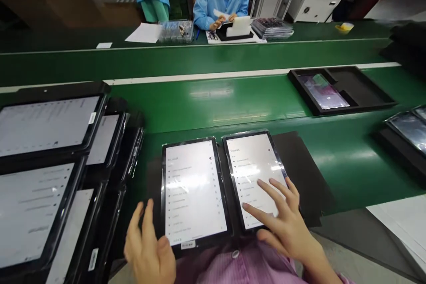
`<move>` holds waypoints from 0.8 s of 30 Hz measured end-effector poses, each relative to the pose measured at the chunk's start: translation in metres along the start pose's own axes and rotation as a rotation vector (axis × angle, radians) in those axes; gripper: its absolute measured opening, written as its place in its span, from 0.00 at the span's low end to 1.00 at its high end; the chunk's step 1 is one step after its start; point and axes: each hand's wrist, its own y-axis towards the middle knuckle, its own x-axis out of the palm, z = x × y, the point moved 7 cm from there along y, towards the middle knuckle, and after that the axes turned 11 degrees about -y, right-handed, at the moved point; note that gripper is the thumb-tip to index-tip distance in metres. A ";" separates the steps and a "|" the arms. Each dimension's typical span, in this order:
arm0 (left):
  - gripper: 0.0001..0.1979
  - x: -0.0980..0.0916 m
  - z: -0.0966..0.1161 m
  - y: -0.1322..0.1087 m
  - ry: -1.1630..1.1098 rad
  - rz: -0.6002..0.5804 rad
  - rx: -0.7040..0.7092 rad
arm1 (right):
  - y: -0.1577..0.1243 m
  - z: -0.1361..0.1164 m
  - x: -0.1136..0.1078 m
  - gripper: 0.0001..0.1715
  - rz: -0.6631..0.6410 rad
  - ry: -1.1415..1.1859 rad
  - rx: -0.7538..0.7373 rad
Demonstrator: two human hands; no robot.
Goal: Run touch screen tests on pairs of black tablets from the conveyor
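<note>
Two tablets lie side by side in front of me on a dark mat, screens lit with a list headed "Internet". Over the lower screen of the right tablet [253,164] my right hand [282,222] is spread, its fingertips at the glass; whether they press it I cannot tell. Just left of the left tablet [193,191], my left hand [149,248] is raised with its fingers apart, holding nothing. A small white label [188,244] sits on that tablet's bottom edge. The dark mat [302,173] shows out to the right.
Stacked trays with lit tablets [49,124] fill the left side. A black tray [362,88] with one device lies on the green belt [199,102]. More devices [409,128] are at right. Across the line sits a person in blue [203,0]; another stands behind.
</note>
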 end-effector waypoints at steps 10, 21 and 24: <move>0.32 0.019 0.008 -0.002 -0.101 -0.200 0.139 | -0.027 0.063 -0.028 0.31 0.148 -0.038 0.207; 0.38 -0.001 0.004 0.005 -0.337 0.201 0.143 | -0.004 0.029 -0.001 0.34 0.011 -0.063 0.150; 0.25 -0.007 -0.006 0.001 -0.276 0.278 0.022 | 0.001 0.021 0.001 0.33 -0.025 -0.057 0.118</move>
